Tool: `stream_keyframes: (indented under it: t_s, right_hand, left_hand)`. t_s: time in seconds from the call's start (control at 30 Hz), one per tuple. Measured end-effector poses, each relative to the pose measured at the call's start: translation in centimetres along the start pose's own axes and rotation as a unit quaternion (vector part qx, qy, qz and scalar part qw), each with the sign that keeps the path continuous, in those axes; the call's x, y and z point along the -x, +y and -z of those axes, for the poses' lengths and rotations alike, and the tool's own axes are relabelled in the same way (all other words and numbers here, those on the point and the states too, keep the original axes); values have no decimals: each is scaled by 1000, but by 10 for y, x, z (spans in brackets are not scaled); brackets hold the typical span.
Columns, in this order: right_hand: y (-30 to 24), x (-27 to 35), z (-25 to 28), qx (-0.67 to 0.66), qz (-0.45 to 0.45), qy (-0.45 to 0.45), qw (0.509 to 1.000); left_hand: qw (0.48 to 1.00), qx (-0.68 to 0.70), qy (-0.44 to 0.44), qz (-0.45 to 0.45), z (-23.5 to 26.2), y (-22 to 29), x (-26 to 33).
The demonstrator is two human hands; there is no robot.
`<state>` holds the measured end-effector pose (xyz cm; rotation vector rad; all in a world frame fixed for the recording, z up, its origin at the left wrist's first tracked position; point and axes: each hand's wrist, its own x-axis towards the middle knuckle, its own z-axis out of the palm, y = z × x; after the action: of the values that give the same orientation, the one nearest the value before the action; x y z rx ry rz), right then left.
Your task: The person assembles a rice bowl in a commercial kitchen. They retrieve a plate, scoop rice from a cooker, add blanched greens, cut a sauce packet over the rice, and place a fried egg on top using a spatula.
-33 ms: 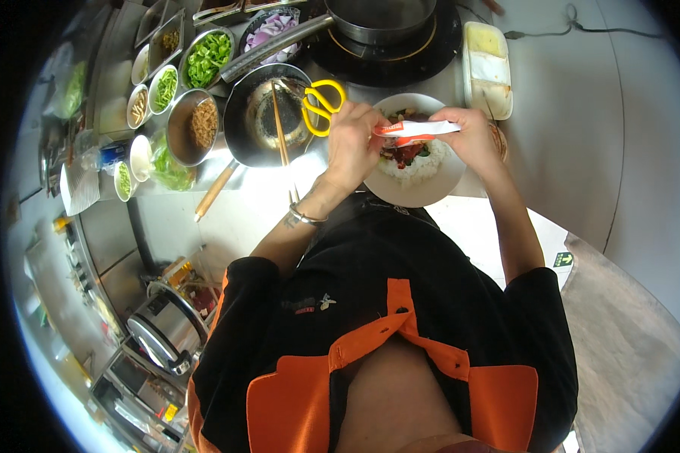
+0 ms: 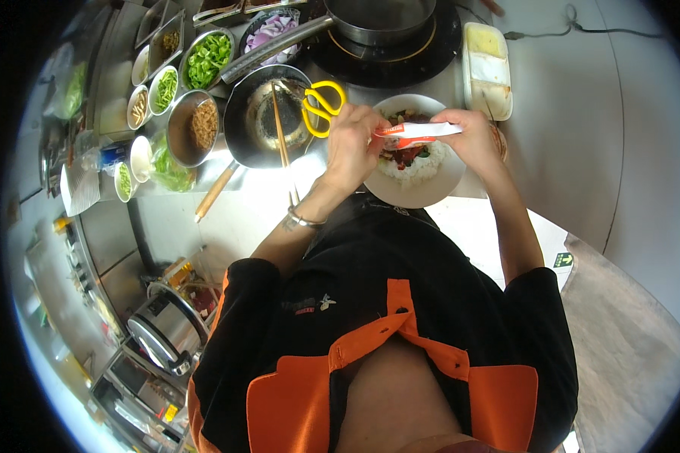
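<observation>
A narrow white-and-red packet (image 2: 412,134) spans both my hands, level above a white bowl (image 2: 449,181). My left hand (image 2: 351,143) pinches its left end, while the fingers of my right hand (image 2: 472,138) close on the right end. White rice (image 2: 414,167) fills the near side of the bowl, with a dark cooked topping (image 2: 409,117) beyond it, partly covered by the packet. Yellow-handled scissors (image 2: 313,113) lie by the wok's right rim, close beside my left hand; whether that hand touches them I cannot tell.
Left of the bowl sits a wok (image 2: 238,136) with chopsticks (image 2: 279,128) across it. Farther left are bowls of green pepper (image 2: 208,59), onion (image 2: 272,32) and brown crumbly food (image 2: 204,124). A pan (image 2: 378,34) rests on the burner; a white tray (image 2: 468,83) stands right.
</observation>
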<state>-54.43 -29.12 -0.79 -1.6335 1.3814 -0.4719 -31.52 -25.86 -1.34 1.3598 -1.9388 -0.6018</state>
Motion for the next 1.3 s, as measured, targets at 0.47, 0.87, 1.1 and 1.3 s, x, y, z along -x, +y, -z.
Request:
stream_keyframes:
  t_s: [0.47, 0.87, 1.1, 1.3]
  right_hand:
    - [20, 61, -14, 39, 296, 150, 943]
    - [-31, 31, 25, 38, 297, 231, 926]
    - [-3, 51, -5, 51, 156, 258, 952]
    - [30, 101, -25, 57, -27, 346, 936]
  left_hand:
    - [558, 634, -124, 520, -3, 36, 40]
    - [768, 561, 167, 260, 137, -86, -178]
    - [851, 412, 273, 176, 106, -232, -398]
    - [901, 294, 214, 237, 70, -291, -426]
